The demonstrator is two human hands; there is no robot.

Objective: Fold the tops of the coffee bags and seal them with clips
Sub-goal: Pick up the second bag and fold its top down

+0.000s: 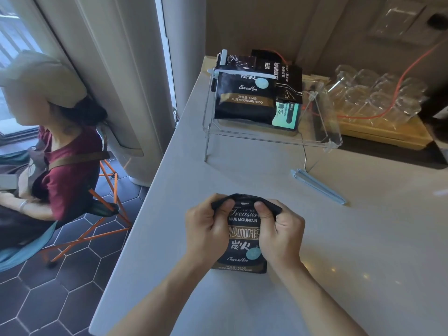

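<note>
Lying flat on the counter [339, 238], label up and near its front edge, the bag [244, 238] is held at its top by both hands. The top is pinched at its left corner by the left hand [206, 229] and at its right corner by the right hand [281, 229], thumbs on the printed face and fingers curled behind, so that the upper edge is bent over toward the person.

The bag is judged to be soft foil laminate, full and fairly heavy by its printed weight; its body will stay put while the slack top creases readily but may spring back if released. The film looks smooth and probably slippery, so the fold is best taken at the two outer corners and kept flat with the thumbs until a clip is slid across.

A loose pale blue clip [318, 186] lies on the counter to the right, well apart from the bag. Farther back a clear rack [333, 141] holds other bags [244, 98], one of them already closed by a clip. Clear cups [375, 93] are stacked behind on a wooden tray. A seated person [48, 154] is at the left.
</note>
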